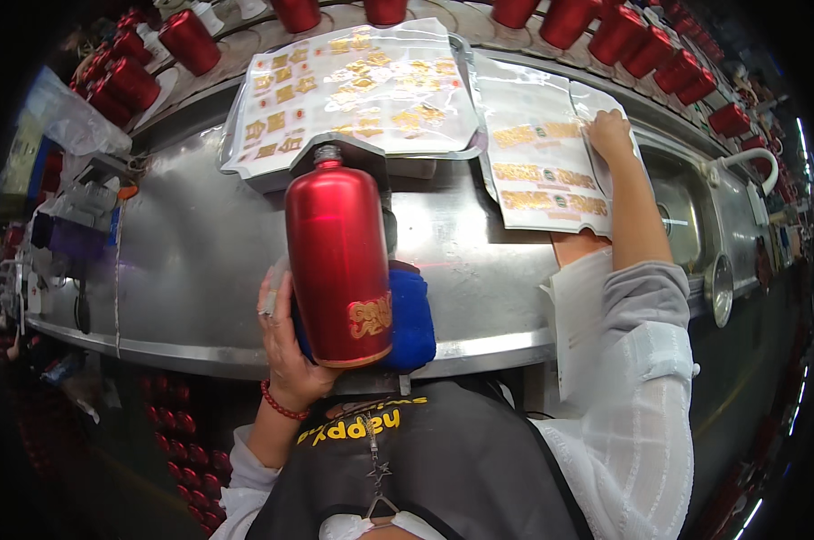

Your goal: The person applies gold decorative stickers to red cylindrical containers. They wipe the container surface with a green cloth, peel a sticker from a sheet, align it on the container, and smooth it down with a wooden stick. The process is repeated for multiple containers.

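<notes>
Bottle (338, 261) has one gold sticker on.
My left hand (285, 346) grips it; right hand (609, 135) lies flat, fingers spread, on the sticker sheet (542, 171), many left.

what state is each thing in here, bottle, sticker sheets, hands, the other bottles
red bottle: upright, uncapped, gold label on its lower side, propped on a blue pad
left hand: gripping the red bottle low on its side
right hand: flat on the right sticker sheet, fingers at its edge
left sticker sheet: lying flat, some gold stickers gone
row of red bottles: lined along the far rim, untouched
</notes>
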### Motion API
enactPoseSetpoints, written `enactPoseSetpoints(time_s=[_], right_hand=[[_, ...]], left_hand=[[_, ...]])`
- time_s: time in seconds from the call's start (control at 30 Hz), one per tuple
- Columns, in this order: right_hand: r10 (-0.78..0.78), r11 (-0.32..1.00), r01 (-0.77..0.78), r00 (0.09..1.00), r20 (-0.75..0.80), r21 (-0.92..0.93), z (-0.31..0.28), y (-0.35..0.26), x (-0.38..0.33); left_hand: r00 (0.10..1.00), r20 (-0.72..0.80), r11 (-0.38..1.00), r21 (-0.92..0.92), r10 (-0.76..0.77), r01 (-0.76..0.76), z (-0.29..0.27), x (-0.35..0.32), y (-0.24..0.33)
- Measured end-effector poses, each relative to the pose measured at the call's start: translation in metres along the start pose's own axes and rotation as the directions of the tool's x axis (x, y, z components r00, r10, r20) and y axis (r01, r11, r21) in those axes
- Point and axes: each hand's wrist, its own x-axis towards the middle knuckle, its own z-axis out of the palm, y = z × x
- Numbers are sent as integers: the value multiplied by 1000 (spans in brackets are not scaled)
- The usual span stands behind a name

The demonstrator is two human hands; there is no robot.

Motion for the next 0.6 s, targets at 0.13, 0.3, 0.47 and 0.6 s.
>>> enactPoseSetpoints(time_s=[0.13, 0.3, 0.47, 0.6], right_hand=[[-224, 974, 217, 959, -174, -60, -29, -7, -11], [-570, 732, 657, 735, -369, 179, -129, -64, -90], [-800, 364, 883, 460, -385, 298, -234, -154, -184], [-889, 187, 897, 328, -320, 400, -274, -193, -231]], left_hand=[[995, 57, 996, 39, 80, -82, -7, 4, -3], [994, 29, 992, 76, 103, -105, -12, 6, -1], [993, -51, 984, 151, 102, -93, -18, 14, 14], [998, -30, 993, 106, 49, -45, -9, 12, 12]])
